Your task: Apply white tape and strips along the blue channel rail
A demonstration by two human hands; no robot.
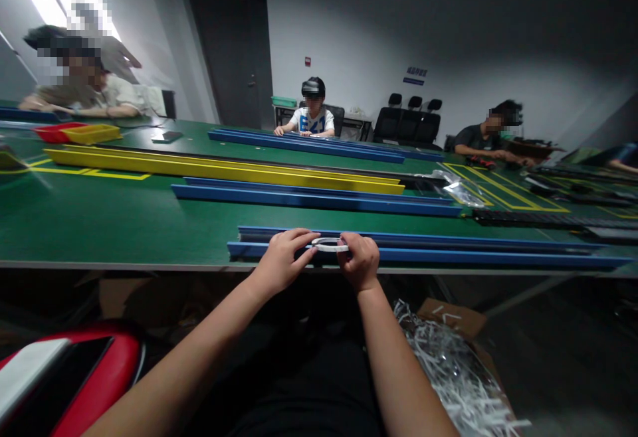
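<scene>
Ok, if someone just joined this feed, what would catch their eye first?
The left hand and right hand meet at the table's near edge, pinching a white ring over the nearest blue rail. Behind it, a long yellow rail runs across the green table among more blue ones. Below right, a cardboard box spills white strips.

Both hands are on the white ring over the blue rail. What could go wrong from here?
The thin white ring, pinched only at its sides by the left hand and right hand, may flex and slip free. The long blue rail lies right at the near edge of the green table; a push could nudge it off. A dropped ring might vanish among the white strips in the cardboard box below.
</scene>
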